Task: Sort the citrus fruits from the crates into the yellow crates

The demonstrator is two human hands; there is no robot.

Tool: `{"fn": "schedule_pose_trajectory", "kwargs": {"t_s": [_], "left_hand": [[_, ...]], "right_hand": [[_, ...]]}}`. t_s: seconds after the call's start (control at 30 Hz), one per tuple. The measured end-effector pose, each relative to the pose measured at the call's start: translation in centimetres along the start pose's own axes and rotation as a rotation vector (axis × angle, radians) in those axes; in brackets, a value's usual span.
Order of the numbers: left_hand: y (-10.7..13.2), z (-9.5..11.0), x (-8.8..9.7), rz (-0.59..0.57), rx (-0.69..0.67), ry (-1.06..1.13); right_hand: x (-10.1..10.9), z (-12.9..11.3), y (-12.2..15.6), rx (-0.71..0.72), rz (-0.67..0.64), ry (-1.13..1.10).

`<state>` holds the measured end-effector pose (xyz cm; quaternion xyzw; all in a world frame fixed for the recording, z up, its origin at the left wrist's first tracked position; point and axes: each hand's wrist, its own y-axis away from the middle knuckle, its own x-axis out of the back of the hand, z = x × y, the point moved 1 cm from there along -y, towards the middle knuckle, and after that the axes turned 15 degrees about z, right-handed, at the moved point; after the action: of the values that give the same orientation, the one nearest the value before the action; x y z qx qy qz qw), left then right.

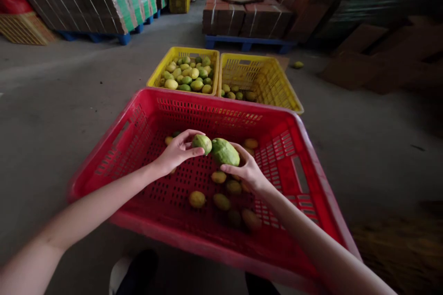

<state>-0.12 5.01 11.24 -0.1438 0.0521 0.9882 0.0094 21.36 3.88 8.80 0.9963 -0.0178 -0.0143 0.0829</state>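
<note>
Over the large red crate [145, 221], my left hand [180, 150] is closed on a small green lemon [202, 144] with a yellowish patch. My right hand [247, 168] grips a bigger, bumpy green lemon [224, 152], its thumb along the near side. The two fruits are side by side, almost touching; I cannot tell if they meet. Below my hands, several yellow lemons [197, 199] lie on the slotted floor of the crate, mostly right of the middle. My hands and forearms hide part of the crate's floor.
Behind the red crate stand a yellow crate [152, 78] piled with yellow and green lemons and another yellow crate [277, 80] with several lemons at its bottom. Strapped cartons [224, 20] rest on a blue pallet [246, 45]. A lone lemon [297, 64] lies on the floor.
</note>
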Motion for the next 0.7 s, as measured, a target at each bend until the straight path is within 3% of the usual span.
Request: {"fn": "schedule_pose_trajectory", "kwargs": {"t_s": [0.07,0.17,0.43,0.57,0.7], "left_hand": [[-0.1,-0.4,0.1,0.031,0.056,0.046],[-0.2,-1.1,0.2,0.074,0.027,-0.030],[-0.3,-1.0,1.0,-0.037,-0.280,-0.444],[-0.2,-0.8,0.9,-0.042,-0.367,-0.465],[0.1,-0.4,0.7,-0.055,-0.495,-0.514]], "right_hand": [[-0.4,0.0,0.4,0.030,-0.043,0.076],[-0.9,0.3,0.7,0.080,-0.049,0.148],[-0.5,-0.2,0.8,0.367,0.066,0.239],[-0.2,-0.6,1.1,0.576,0.142,0.411],[-0.1,-0.3,1.3,0.702,0.181,0.437]]}}
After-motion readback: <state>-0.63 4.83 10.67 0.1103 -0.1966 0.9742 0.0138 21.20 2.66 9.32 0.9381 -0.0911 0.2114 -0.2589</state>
